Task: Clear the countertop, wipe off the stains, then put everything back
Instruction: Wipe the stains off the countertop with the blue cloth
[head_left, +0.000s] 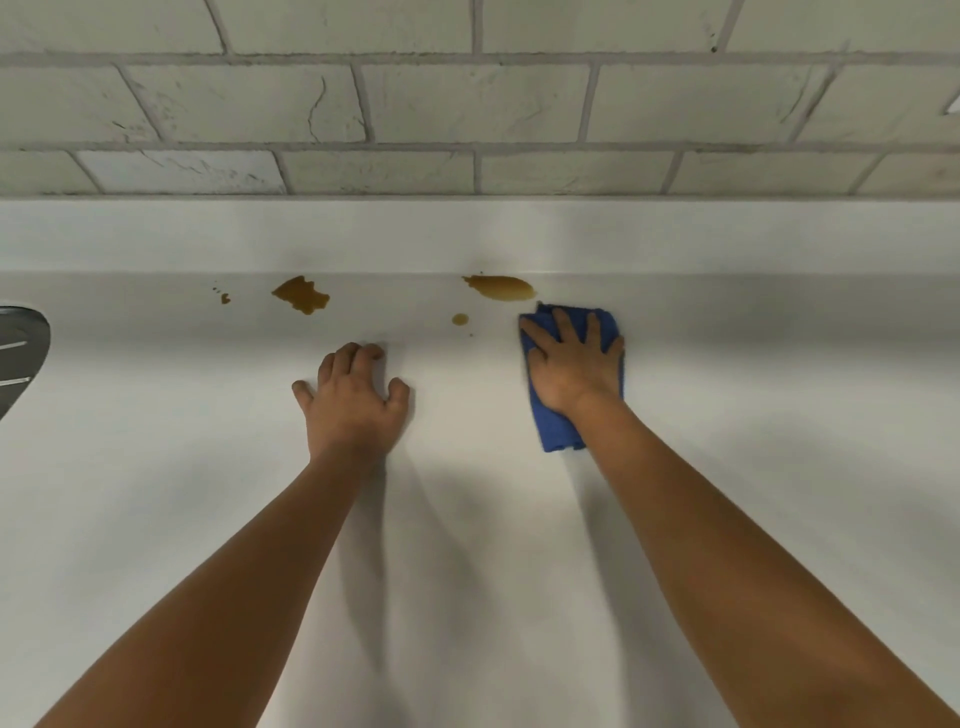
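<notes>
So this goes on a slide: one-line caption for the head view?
Right hand presses a blue cloth beside brown stains on a white countertop.

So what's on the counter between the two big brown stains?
In the head view, mostly bare white countertop lies between the left stain and the right stain. One small round brown drop sits nearer the right one.
</notes>
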